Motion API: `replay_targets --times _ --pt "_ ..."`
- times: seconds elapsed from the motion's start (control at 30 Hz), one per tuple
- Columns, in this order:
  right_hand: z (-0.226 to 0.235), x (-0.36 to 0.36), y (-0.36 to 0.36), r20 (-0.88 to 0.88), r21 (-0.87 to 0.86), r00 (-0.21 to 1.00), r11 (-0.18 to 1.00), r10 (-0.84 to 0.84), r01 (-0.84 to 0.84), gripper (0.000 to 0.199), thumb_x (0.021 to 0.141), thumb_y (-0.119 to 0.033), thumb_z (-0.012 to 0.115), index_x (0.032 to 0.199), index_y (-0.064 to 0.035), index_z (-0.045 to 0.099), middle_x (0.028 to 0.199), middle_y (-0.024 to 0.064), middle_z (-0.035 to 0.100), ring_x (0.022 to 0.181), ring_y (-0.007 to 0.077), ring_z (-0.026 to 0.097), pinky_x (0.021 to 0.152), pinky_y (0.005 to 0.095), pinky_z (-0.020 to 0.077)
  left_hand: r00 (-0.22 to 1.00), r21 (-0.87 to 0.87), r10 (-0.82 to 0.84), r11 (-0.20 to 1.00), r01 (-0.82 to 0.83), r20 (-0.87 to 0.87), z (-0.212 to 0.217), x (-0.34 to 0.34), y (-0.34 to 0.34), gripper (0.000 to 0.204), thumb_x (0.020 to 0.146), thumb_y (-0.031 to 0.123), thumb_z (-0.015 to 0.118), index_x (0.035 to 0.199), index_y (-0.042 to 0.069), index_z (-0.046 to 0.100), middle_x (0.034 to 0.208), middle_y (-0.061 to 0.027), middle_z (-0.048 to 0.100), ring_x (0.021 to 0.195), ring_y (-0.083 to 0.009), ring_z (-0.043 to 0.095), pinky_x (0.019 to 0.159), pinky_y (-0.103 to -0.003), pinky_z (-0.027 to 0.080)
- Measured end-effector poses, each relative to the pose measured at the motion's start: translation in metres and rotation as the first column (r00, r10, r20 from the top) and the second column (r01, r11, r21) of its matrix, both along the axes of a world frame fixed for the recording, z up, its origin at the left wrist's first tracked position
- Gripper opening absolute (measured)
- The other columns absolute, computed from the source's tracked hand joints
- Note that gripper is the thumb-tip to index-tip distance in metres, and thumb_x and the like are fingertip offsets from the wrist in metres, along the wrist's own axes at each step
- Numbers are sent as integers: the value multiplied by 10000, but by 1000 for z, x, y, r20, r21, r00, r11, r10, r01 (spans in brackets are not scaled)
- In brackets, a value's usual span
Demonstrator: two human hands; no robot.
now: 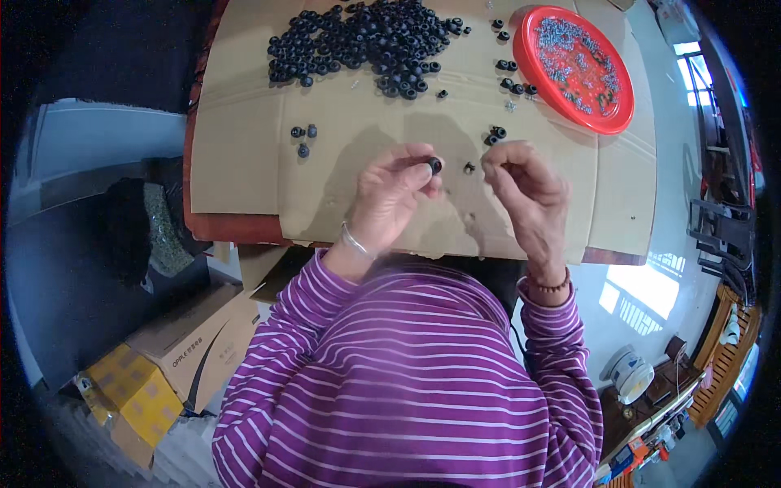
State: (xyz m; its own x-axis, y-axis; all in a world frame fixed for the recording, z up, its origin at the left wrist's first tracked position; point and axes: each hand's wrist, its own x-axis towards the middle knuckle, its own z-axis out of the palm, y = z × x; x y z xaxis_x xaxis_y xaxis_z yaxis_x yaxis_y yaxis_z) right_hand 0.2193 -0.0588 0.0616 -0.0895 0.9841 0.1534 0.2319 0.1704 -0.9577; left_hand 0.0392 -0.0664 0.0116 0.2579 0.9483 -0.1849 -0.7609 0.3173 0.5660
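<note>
Between the thumb and fingers of my left hand (389, 193) is a small black round part (434, 166), its hollow end turned to the right. Close by on the right, my right hand (533, 193) is closed in a pinch; whatever its fingertips hold is too small to make out. A tiny dark piece (469, 168) lies on the cardboard (236, 163) between both hands. Just beyond the right hand sits a little group of black parts (495, 136). Three more dark parts (303, 150) stand apart, left of my left hand.
A large heap of black round parts (358, 41) covers the far middle of the table. At the far right, a round red tray (606, 128) holds many tiny silvery pieces (561, 49). Cardboard boxes (199, 346) stand on the floor at left; a wooden bench (720, 358) is at right.
</note>
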Motion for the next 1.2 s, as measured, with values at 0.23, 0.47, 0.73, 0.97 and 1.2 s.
replay_targets --times 0.23,0.47,0.73,0.97,1.2 --pt "0 -11 -21 -476 38 873 994 109 -104 135 725 88 615 844 27 596 871 87 554 830 154 518 732 256 419 988 -53 -94 993 101 120 28 4 -19 208 815 21 601 1023 34 592 883 -79 635 741 -125 612 645 -242 513" --pt "-16 -10 -44 -605 5 788 991 112 -137 123 729 52 624 840 8 592 884 105 509 853 189 484 772 314 411 990 37 -132 990 133 -42 37 12 -32 169 810 28 615 975 2 586 858 -91 629 719 -141 604 620 -250 505" --pt "-25 3 -56 -595 -12 800 995 75 -102 140 673 78 674 778 5 616 844 72 546 818 150 514 719 258 417 974 52 -153 985 164 -164 37 18 -41 153 807 -12 614 955 -27 579 816 -93 615 713 -139 597 632 -242 510" --pt "-25 18 -67 -637 -314 766 879 86 -360 172 676 63 680 773 -17 562 794 59 520 750 146 499 681 249 413 882 95 -284 935 342 -376 25 13 -48 129 780 -38 633 905 -38 600 822 -82 623 739 -120 599 656 -223 509" --pt "-23 15 -58 -612 -595 761 509 214 -622 279 641 48 740 779 -53 520 770 -15 509 683 53 470 607 193 364 803 3 -563 818 575 -197 -6 -4 -59 127 725 -46 675 835 -13 621 780 -91 628 748 -134 609 650 -245 510"
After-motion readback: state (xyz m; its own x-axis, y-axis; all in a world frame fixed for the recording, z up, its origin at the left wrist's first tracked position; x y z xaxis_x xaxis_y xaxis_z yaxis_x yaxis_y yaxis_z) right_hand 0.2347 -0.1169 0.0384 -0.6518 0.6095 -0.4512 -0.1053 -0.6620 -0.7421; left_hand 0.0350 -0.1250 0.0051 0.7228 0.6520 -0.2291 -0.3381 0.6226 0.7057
